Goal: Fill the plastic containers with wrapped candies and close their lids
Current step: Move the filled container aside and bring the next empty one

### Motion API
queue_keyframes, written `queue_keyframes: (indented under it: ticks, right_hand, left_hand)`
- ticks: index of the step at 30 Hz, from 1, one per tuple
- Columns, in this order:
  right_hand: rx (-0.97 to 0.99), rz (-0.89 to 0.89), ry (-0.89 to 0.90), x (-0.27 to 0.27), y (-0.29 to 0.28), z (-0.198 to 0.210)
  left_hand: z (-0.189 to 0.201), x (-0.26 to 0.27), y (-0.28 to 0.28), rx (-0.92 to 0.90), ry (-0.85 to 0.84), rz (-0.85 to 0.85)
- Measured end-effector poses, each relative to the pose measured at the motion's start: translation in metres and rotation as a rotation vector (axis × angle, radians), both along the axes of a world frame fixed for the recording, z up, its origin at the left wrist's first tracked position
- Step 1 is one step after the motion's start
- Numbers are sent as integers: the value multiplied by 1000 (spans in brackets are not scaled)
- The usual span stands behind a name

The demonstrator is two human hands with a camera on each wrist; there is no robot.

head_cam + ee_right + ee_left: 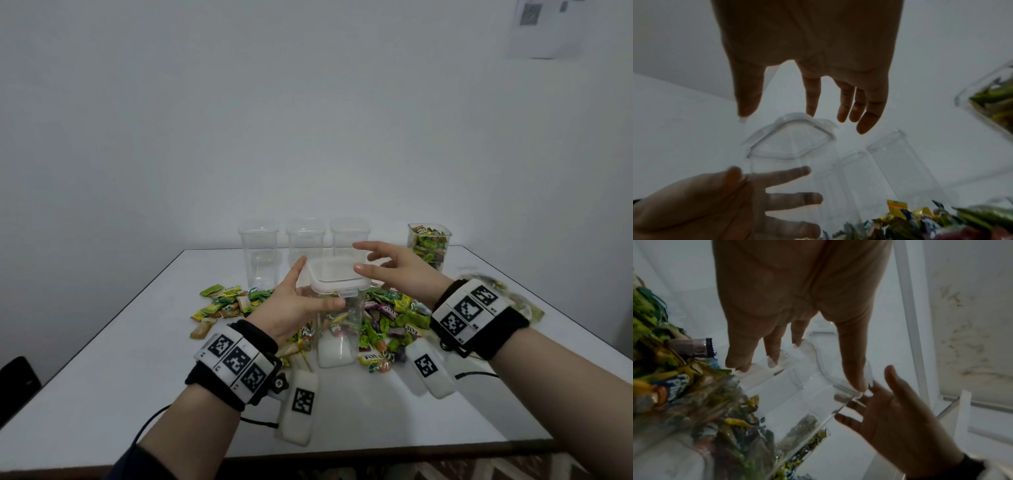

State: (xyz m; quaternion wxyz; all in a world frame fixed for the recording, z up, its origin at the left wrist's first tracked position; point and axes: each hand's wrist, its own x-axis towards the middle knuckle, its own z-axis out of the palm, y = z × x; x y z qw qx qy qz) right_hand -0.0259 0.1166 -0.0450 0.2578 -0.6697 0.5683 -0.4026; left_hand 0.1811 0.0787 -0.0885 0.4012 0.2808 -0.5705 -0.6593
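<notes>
A tall clear plastic container [337, 329] stands among wrapped candies [387, 318], with its clear lid [337, 277] lying on top. My left hand [298, 301] is at its left side: the thumb lies across the front wall and the straight, spread fingers are behind it. In the right wrist view the left hand [735, 203] shows through the clear wall below the lid [791, 142]. My right hand [383, 267] hovers over the lid's right edge, fingers spread, holding nothing. Candies show through the container [797, 394]; I cannot tell whether any are inside.
Three empty clear containers [305, 240] stand in a row at the back of the white table [137, 377]. A container full of candies [429, 245] stands open at the back right. More candies [226, 301] lie to the left. A dark chair [17, 380] is at the table's left edge.
</notes>
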Motion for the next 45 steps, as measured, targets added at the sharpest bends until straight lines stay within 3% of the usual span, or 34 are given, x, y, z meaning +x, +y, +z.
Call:
queue_keyframes:
  ticks: [6,10,17,22,28,32,35,39,42,45]
  right_hand:
    - [-125,136,567,8,23,7]
    - [-190,134,710,18,28,9]
    - [-195,120,561,20,27,24]
    - [-237,18,404,21,17,31]
    - [-389,-327,-250,9,1,35]
    - [-380,-363,-454,-19,1,34]
    - [-386,-409,-477,-46,9,31]
    - [-340,-533,-370,-94,30,25]
    - [-226,-558,-342,-130,47,21]
    - [-35,-611,-168,-167,58,10]
  left_hand:
    - [-9,-5,9,-30,-66,89]
    - [-13,-8,14,-46,-77,114]
    - [-12,-9,16,-105,-160,145]
    - [-8,-7,13,-136,-248,147]
    - [-8,-9,6,-127,-326,151]
    - [-8,-9,0,-115,-342,116]
    - [-7,-11,-4,-90,-308,74]
    - [-8,-17,-11,-73,-263,46]
    - [-11,-20,-15,-75,-239,27]
    - [-15,-22,-18,-82,-226,30]
